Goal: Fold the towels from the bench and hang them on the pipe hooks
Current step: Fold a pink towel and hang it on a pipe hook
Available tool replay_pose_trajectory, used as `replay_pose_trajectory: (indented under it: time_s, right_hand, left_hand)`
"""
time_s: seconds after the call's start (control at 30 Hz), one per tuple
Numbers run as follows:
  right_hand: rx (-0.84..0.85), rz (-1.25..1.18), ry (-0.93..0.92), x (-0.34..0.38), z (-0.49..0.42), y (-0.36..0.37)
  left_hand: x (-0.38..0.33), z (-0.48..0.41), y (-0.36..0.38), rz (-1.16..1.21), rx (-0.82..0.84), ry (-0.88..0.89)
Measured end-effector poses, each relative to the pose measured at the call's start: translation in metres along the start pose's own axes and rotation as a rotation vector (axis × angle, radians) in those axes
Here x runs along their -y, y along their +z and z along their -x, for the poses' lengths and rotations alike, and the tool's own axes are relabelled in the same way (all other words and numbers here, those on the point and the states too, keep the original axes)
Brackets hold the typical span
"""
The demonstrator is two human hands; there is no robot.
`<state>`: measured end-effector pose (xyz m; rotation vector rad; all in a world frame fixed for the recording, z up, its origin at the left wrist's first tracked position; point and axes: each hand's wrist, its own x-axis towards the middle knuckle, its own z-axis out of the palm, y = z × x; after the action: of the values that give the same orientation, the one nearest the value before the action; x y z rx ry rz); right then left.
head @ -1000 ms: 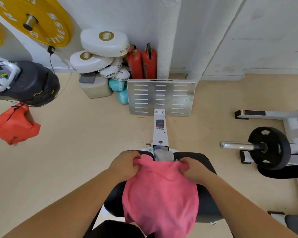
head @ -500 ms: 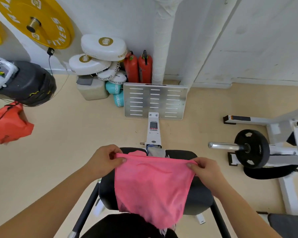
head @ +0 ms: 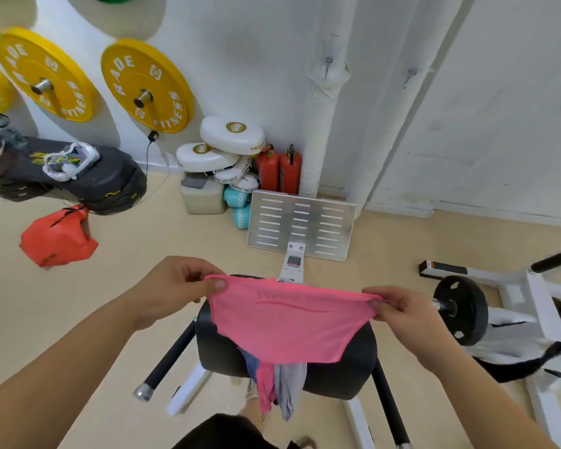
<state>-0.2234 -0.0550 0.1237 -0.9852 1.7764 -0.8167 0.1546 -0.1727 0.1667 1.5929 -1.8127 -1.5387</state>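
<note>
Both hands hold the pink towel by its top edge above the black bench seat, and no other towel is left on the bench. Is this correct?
Not the last part. The head view shows a grey towel and a blue cloth hanging off the bench seat under the pink towel. The left hand and right hand hold its top edge.

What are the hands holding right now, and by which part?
The pink towel, spread above the bench: the left hand pinches its upper left corner, the right hand its upper right corner.
</note>
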Motion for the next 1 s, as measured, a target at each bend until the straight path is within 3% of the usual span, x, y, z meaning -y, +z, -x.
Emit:
replay_pose_trajectory:
  time_s: [0.23, 0.47, 0.67, 0.8, 1.0]
  right_hand:
    - [-0.027, -0.168, -0.154, 0.052, 0.04, -0.016]
    - [-0.204, -0.334, -0.112, 0.082, 0.013, 0.017]
    - [-0.276, -0.264, -0.165, 0.108, -0.003, 0.035]
    - [-0.182, -0.171, -0.147, 0.091, 0.013, 0.045]
    - [0.052, 0.111, 0.022, 0.015, 0.038, 0.07]
  left_hand:
    - [-0.029, 0.021, -0.027, 0.023, -0.248, 0.156]
    - [-0.023, -0.006, -0.061, -0.091, -0.252, 0.237]
    - [-0.019, -0.012, -0.087, -0.111, -0.323, 0.292]
    - [0.009, -0.001, -0.083, -0.095, -0.317, 0.273]
    - [0.09, 0.028, -0.034, -0.15, -0.135, 0.107]
